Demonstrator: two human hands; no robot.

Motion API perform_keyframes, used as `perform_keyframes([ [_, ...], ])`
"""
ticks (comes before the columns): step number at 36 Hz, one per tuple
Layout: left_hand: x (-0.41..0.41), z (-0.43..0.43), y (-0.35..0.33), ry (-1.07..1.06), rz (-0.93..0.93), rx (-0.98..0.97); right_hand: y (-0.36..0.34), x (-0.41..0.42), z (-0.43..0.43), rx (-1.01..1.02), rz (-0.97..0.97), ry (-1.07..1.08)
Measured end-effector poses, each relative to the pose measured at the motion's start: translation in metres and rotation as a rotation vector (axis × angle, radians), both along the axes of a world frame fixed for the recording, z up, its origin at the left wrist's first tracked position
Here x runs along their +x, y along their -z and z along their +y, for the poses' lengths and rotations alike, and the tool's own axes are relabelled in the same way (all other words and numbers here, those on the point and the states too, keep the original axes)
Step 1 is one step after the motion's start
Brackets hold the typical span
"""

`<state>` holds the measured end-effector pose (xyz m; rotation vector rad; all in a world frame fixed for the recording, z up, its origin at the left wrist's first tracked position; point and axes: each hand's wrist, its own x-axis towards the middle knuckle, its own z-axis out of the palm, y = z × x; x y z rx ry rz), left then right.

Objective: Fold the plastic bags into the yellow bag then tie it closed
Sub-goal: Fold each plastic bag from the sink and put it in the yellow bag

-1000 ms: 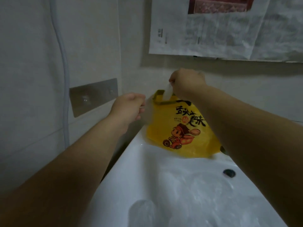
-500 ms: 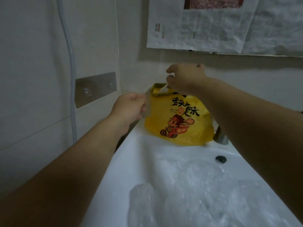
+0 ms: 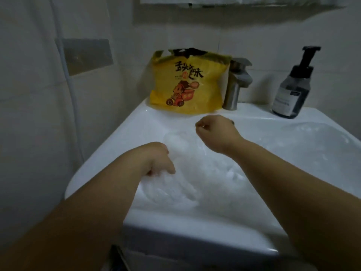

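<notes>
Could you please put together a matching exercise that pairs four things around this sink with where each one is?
Things:
1. yellow printed plastic bag
2. grey metal faucet
3. dark pump-top soap bottle
4. crumpled clear plastic bags

Places:
A. in the basin of the white sink
B. farthest right on the back ledge
C. at the back left corner of the ledge
D. between the bag and the bottle

Pairs: 1-C, 2-D, 3-B, 4-A.
</notes>
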<state>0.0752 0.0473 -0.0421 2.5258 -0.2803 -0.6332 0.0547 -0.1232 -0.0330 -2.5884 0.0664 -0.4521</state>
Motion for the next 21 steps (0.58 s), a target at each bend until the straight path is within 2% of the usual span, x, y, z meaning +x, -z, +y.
perform_keyframes([
  [3,-0.004,-0.001,0.002,-0.016,-0.033,-0.089,0.009,-0.01,0.0,0.047,0.056,-0.002],
  [6,-0.005,0.002,-0.006,-0.061,-0.031,-0.25,-0.007,-0.01,0.001,0.05,0.01,0.005],
  [12,0.026,0.011,-0.044,-0.193,-0.344,-0.419,-0.061,0.013,0.008,0.027,-0.131,-0.021],
  [18,0.079,0.005,-0.089,-0.24,-0.538,-0.47,-0.102,0.061,0.009,-0.004,-0.178,-0.01],
  [21,0.101,-0.001,-0.109,-0.226,-0.603,-0.433,-0.116,0.086,0.004,0.012,-0.186,0.023],
])
